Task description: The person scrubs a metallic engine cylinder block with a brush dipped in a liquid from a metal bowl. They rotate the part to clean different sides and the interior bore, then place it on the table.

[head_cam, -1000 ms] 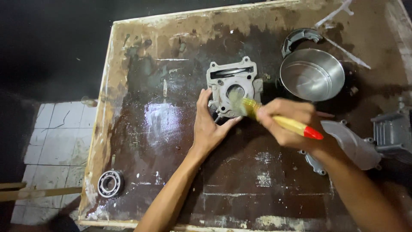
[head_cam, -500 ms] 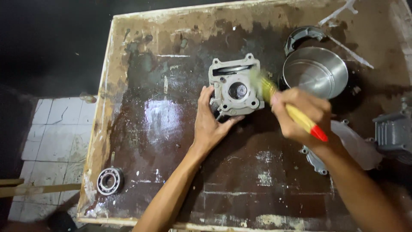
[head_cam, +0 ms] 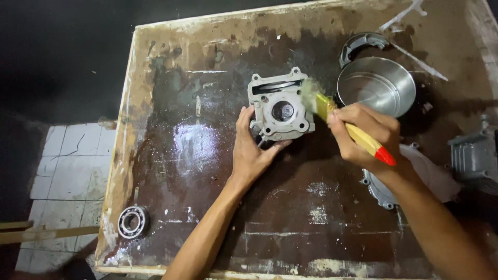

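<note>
A grey metal engine cylinder block [head_cam: 280, 106] sits tilted on the wet, dark wooden tray [head_cam: 207, 218]. My left hand [head_cam: 251, 150] grips the block from its lower left side. In my right hand [head_cam: 365, 135] is a paintbrush [head_cam: 353, 132] with a yellow handle and a red tip. Its bristles touch the block's right edge.
A shiny steel bowl [head_cam: 376, 85] stands right of the block, with a curved dark metal part [head_cam: 363, 44] behind it. A round bearing [head_cam: 134, 222] lies at the tray's lower left corner. Grey engine covers [head_cam: 474, 155] lie at the right edge. White floor tiles [head_cam: 67, 161] show on the left.
The brush has swept from the block's front face to its right edge. My left hand has turned the block so its bore faces the camera more.
</note>
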